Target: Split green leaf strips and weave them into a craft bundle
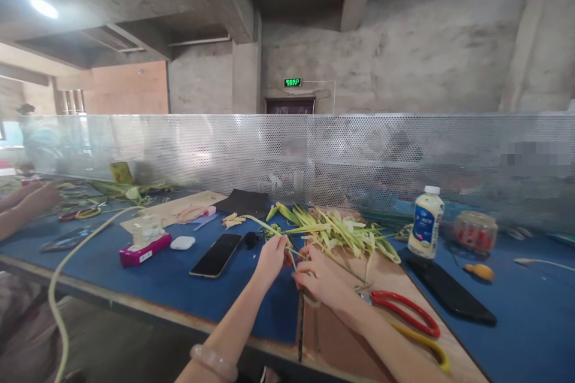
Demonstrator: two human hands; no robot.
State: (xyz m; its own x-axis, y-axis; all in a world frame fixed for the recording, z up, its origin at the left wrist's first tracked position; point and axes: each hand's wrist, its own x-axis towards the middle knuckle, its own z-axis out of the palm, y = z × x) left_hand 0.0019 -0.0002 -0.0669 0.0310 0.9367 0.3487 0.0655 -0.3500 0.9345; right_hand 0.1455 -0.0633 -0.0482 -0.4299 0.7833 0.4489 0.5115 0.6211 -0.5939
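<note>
My left hand (273, 258) is closed, pinching thin green leaf strips (293, 250) over the table's edge of blue and brown. Close by on the right, my right hand (314, 272) has its fingers curled round the same strips. The exact grip of both hands is partly hidden by the fingers. Just behind lies a heap of pale green and yellow husk leaves (344, 230). Beside my right forearm rest scissors with one red handle (406, 305) and one yellow handle.
Left of my hands are a black phone (216, 255), a white earphone case (182, 243) and a magenta box (144, 249). To the right stand a bottle (426, 224), a jar (475, 232) and a dark phone (451, 290). A perforated metal screen (215, 155) crosses behind. A co-worker's hands (33, 200) are far left.
</note>
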